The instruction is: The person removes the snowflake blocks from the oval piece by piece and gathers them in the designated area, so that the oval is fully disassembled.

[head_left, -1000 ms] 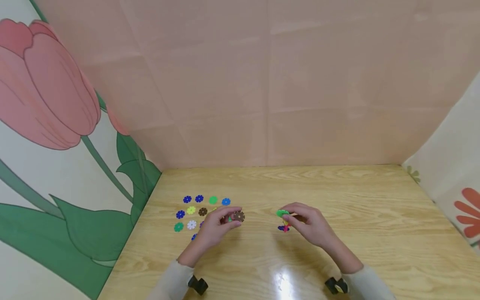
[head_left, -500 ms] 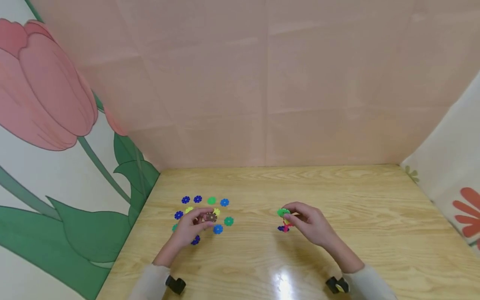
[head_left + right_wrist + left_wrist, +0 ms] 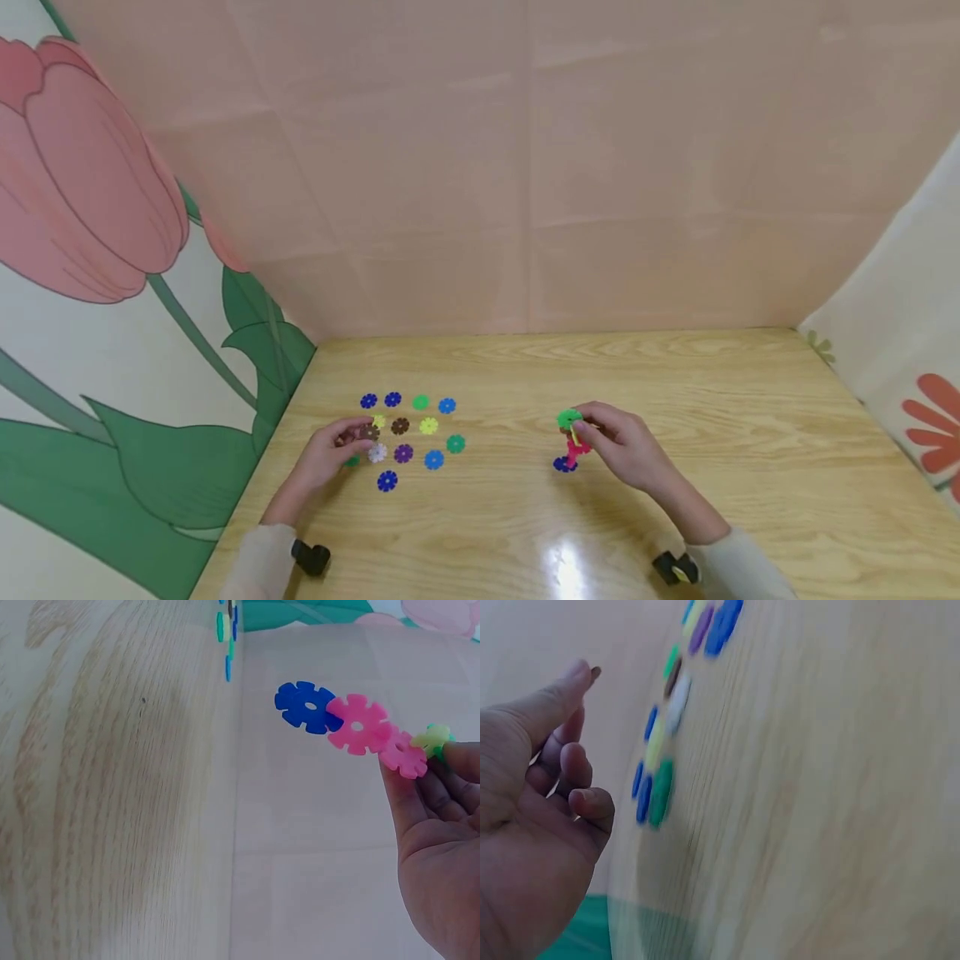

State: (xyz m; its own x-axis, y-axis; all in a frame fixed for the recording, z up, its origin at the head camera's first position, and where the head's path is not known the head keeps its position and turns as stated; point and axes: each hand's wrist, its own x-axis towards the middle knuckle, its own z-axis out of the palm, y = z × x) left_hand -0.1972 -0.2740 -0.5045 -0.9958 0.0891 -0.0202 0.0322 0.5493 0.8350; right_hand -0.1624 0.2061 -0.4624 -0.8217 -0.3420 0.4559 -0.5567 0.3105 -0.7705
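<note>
My left hand (image 3: 324, 457) pinches a brown snowflake disc (image 3: 369, 432) between thumb and fingers, above the left side of the laid-out discs. Only a sliver of its edge (image 3: 595, 673) shows past the thumb in the left wrist view. My right hand (image 3: 628, 448) grips a chain of interlocked snowflake discs over the table. From the free end, the right wrist view shows a blue disc (image 3: 301, 707), two pink discs, the nearer-to-the-end one (image 3: 358, 725) larger in view, and a yellow disc (image 3: 430, 741). A green disc (image 3: 569, 417) tops the chain by my fingertips.
Loose discs lie in loose rows on the wooden table (image 3: 495, 533): a brown one (image 3: 401, 426), a purple one (image 3: 403, 453), a white one (image 3: 377, 452) and several blue, green and yellow ones. A pink backdrop (image 3: 420, 208) rises behind; a tulip-printed sheet (image 3: 112, 200) borders the left.
My left hand has moved left with the brown disc, from the right side of the loose discs to their left side. My right hand stays nearly in place, its chain slightly turned.
</note>
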